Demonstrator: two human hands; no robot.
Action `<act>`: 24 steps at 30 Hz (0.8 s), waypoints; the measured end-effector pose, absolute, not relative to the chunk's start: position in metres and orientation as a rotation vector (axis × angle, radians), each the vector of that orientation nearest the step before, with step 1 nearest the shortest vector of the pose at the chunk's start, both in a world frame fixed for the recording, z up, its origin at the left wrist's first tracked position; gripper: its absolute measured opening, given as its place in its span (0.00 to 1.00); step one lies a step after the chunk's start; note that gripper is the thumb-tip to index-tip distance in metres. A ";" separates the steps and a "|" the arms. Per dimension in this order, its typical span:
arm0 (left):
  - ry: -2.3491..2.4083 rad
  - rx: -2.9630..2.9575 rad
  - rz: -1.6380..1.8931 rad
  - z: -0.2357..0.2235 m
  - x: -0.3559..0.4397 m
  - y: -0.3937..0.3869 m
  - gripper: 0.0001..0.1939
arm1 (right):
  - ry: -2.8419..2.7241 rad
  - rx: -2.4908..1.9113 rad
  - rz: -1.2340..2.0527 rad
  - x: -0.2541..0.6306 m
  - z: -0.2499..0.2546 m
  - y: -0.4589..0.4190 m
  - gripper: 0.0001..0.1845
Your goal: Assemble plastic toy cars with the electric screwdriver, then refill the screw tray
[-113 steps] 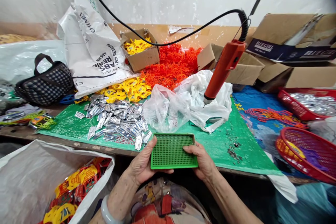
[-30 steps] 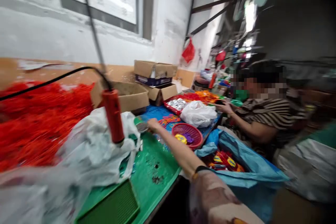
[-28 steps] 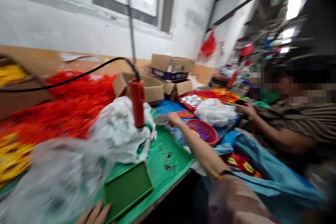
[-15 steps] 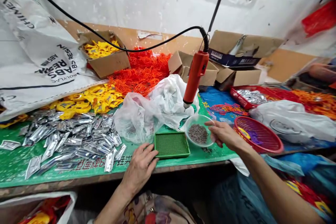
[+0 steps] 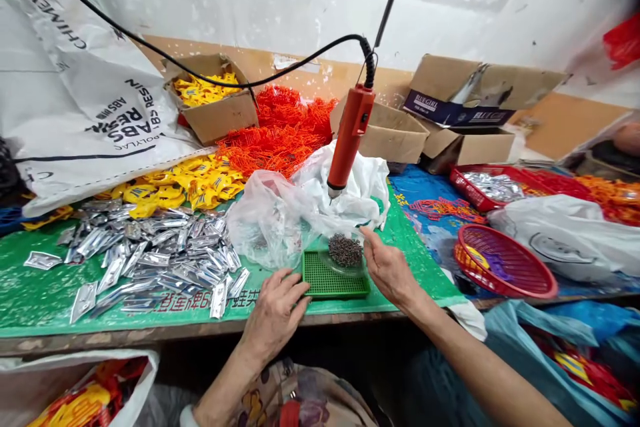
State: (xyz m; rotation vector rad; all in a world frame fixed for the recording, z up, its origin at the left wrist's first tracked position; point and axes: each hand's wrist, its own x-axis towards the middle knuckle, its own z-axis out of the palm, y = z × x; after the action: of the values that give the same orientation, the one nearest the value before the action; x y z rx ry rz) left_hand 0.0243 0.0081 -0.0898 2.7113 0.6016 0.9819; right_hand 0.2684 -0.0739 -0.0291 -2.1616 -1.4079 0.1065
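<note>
My right hand (image 5: 393,267) pinches the rim of a clear plastic bowl (image 5: 345,269) between thumb and fingers. Inside it lies a heap of small dark screws (image 5: 345,249). The bowl is over the right part of a green gridded tray (image 5: 320,283), covering some of its holes. Against the tray's left edge, my left hand (image 5: 277,307) has its fingers curved and its thumb near the front corner, gripping that side. Above the bowl hangs a red electric screwdriver (image 5: 347,140), tip down, touched by neither hand.
Silver foil-like pieces (image 5: 165,253) are spread at left, with yellow parts (image 5: 185,183) behind. Crumpled plastic bags (image 5: 270,220) lie behind the tray. A red basket (image 5: 505,260) stands at right. Cardboard boxes (image 5: 390,130) line the wall. The table's front edge (image 5: 200,329) runs close by.
My right hand has brought the bowl of screws left, from beside the tray to over its right part. My left hand stays at the tray. The view has shifted slightly.
</note>
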 end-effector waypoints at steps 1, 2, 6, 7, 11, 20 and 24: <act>0.602 2.712 0.980 -0.090 0.024 0.008 0.09 | -1.424 -2.163 0.077 0.268 -0.031 -0.074 0.30; 0.603 2.715 0.977 -0.090 0.024 0.008 0.09 | -1.437 -2.165 0.049 0.267 -0.032 -0.074 0.30; 0.609 2.725 0.970 -0.089 0.024 0.007 0.09 | -1.478 -2.161 -0.035 0.267 -0.036 -0.076 0.29; 0.609 2.728 0.967 -0.088 0.024 0.007 0.09 | -1.491 -2.157 -0.053 0.267 -0.036 -0.076 0.28; 0.623 2.739 0.941 -0.087 0.024 0.006 0.09 | -1.538 -2.147 -0.152 0.266 -0.040 -0.079 0.26; 0.623 2.731 0.945 -0.088 0.024 0.006 0.09 | -1.534 -2.077 -0.222 0.265 -0.046 -0.083 0.26; 0.616 2.737 0.928 -0.088 0.024 0.006 0.09 | -1.479 -2.099 -0.188 0.266 -0.047 -0.082 0.25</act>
State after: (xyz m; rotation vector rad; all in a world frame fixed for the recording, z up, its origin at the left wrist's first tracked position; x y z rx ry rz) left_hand 0.0238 0.0059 -0.0877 2.7374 0.6157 0.9281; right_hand 0.2657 -0.0823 -0.0472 -2.0990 -1.4785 -0.1879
